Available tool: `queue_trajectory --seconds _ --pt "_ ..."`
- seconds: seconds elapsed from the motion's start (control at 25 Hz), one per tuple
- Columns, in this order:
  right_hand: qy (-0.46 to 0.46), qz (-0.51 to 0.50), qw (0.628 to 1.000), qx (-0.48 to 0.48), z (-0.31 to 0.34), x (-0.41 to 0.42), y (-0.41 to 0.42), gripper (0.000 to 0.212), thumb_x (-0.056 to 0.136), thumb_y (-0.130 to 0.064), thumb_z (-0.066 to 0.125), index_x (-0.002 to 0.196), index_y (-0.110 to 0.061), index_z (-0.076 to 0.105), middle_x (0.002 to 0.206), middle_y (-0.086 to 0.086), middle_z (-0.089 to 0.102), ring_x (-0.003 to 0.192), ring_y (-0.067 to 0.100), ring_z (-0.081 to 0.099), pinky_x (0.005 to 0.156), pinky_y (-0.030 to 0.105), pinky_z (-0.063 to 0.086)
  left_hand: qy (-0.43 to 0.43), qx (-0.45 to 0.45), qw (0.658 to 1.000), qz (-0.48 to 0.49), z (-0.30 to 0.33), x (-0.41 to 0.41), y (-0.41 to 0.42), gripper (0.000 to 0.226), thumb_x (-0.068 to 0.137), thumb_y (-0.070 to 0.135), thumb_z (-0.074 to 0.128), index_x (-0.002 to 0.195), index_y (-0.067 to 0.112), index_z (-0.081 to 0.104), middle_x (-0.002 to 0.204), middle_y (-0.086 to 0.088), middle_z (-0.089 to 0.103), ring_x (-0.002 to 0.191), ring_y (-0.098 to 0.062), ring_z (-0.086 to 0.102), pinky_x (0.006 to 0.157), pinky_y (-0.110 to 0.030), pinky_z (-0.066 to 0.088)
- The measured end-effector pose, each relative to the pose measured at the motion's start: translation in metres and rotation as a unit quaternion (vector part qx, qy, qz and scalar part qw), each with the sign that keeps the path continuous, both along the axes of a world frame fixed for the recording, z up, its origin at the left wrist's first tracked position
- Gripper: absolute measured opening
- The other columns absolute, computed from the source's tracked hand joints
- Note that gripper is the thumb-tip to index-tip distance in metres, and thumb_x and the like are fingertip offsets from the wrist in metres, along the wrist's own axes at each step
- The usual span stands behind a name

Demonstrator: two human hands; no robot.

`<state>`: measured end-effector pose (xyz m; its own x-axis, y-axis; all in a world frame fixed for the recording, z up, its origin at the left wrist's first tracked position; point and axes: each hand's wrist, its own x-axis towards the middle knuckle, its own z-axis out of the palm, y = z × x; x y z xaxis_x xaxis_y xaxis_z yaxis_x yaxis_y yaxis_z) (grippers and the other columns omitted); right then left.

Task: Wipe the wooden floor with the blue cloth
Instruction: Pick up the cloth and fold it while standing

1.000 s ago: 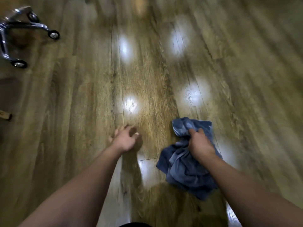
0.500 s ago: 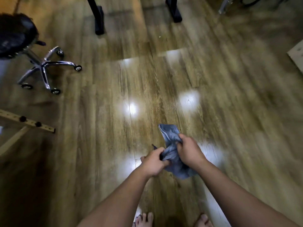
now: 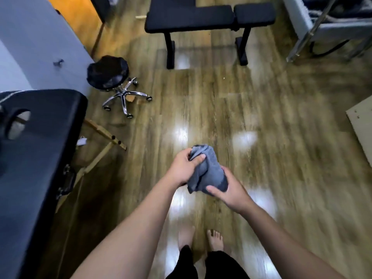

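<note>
- Lower centre of frame: person now stands upright, bare feet visible at the bottom; a second ago they were down at floor level with the cloth pressed on the boards.
- blue cloth has come up off the wooden floor and sits bunched in the air between both hands, centre frame, well above the boards.
- Likely meaning: wiping stroke paused or finished; cloth being refolded or wrung, so no floor contact right now.
- left hand, which was empty on the floor before, now grips the cloth's upper left part, thumb pinched over the fabric, fingers wrapped behind.
- right hand cups the cloth's lower right end, thumb pressed across the bottom, fingers curled round it.
- Left edge of frame: black padded table; upper left: wheeled stool; top centre: black bench, all newly in view since the head rose.
</note>
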<state>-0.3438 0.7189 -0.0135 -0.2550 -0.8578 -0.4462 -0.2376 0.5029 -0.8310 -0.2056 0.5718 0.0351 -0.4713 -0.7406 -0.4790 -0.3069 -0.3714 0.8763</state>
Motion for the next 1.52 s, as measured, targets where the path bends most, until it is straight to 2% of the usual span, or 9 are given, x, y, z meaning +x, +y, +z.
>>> queue_trajectory --seconds 0.2,0.44,0.56,0.64,0.8,1.04,1.2,1.36,1.52 --pt "0.14 0.092 0.986 -0.005 0.005 0.011 -0.031 0.017 0.085 -0.02 0.066 0.099 -0.016 0.056 0.1 0.008 0.067 0.097 0.028 0.061 0.089 0.051 0.047 -0.092 0.0 0.989 0.12 0.033 0.06 0.007 0.011 0.098 0.026 0.066 0.101 0.015 0.066 0.08 0.01 0.074 0.076 -0.007 0.069 0.057 -0.013 0.047" --pt "0.08 0.168 0.981 -0.055 0.035 0.055 -0.071 0.02 0.078 -0.018 0.072 0.087 -0.029 0.057 0.081 -0.008 0.068 0.077 0.016 0.064 0.07 0.031 0.05 -0.148 -0.046 0.972 0.176 0.042 0.155 0.069 0.113 0.071 0.024 0.092 0.154 0.024 0.016 0.127 0.009 0.043 0.112 -0.007 0.052 0.078 -0.005 0.041" --pt "0.088 0.254 0.958 -0.095 0.048 0.095 -0.079 0.023 0.077 -0.016 0.07 0.09 -0.03 0.057 0.091 -0.004 0.068 0.082 0.015 0.063 0.073 0.026 0.047 -0.235 -0.115 0.955 0.139 0.045 0.2 0.108 0.088 0.075 0.009 0.084 0.15 0.014 0.037 0.136 0.002 0.05 0.125 -0.019 0.052 0.092 -0.007 0.037" --pt "0.09 0.327 0.934 -0.114 0.059 0.133 -0.079 0.026 0.078 -0.012 0.068 0.095 -0.027 0.058 0.097 0.0 0.067 0.087 0.02 0.061 0.076 0.03 0.045 -0.308 -0.138 0.924 0.18 0.05 0.234 0.135 0.054 0.079 0.011 0.076 0.129 0.016 0.058 0.124 -0.005 0.063 0.114 -0.026 0.06 0.091 -0.026 0.045" --pt "0.098 0.468 0.867 -0.14 0.084 0.217 -0.074 0.027 0.08 -0.014 0.067 0.101 -0.03 0.058 0.1 -0.004 0.066 0.09 0.017 0.059 0.076 0.027 0.039 -0.392 -0.113 0.878 0.251 0.051 0.305 0.197 0.028 0.084 0.029 0.074 0.108 0.023 0.061 0.102 0.0 0.052 0.098 -0.025 0.055 0.084 -0.039 0.048" --pt "0.079 0.557 0.811 -0.161 0.095 0.367 -0.04 0.019 0.085 -0.02 0.068 0.095 -0.034 0.059 0.092 -0.01 0.066 0.088 0.016 0.061 0.076 0.029 0.046 -0.324 -0.094 0.822 0.459 0.041 0.399 0.299 0.029 0.08 0.033 0.082 0.093 0.015 0.064 0.115 -0.002 0.059 0.103 -0.021 0.057 0.093 -0.036 0.047" --pt "0.048 0.622 0.761 -0.177 0.088 0.475 0.003 0.022 0.091 -0.024 0.06 0.089 -0.043 0.05 0.083 -0.019 0.063 0.08 -0.002 0.058 0.065 0.019 0.041 -0.269 -0.044 0.749 0.604 0.037 0.464 0.361 0.035 0.078 0.036 0.079 0.081 0.014 0.051 0.072 0.003 0.057 0.068 -0.018 0.05 0.069 -0.037 0.047" --pt "0.024 0.666 0.729 -0.156 0.081 0.586 0.048 0.013 0.095 -0.027 0.056 0.098 -0.037 0.048 0.087 -0.015 0.062 0.084 0.018 0.06 0.073 0.031 0.045 -0.234 -0.047 0.686 0.687 0.034 0.544 0.417 0.034 0.08 0.028 0.081 0.078 0.014 0.05 0.07 0.004 0.055 0.064 -0.011 0.046 0.064 -0.033 0.043" --pt "-0.015 0.66 0.738 -0.141 0.083 0.686 0.077 0.03 0.093 -0.032 0.066 0.116 -0.029 0.047 0.106 -0.007 0.061 0.099 0.013 0.057 0.084 0.022 0.04 -0.198 -0.03 0.626 0.754 0.037 0.613 0.456 0.029 0.085 0.025 0.08 0.087 0.007 0.058 0.076 0.003 0.06 0.067 -0.007 0.051 0.066 -0.024 0.044"
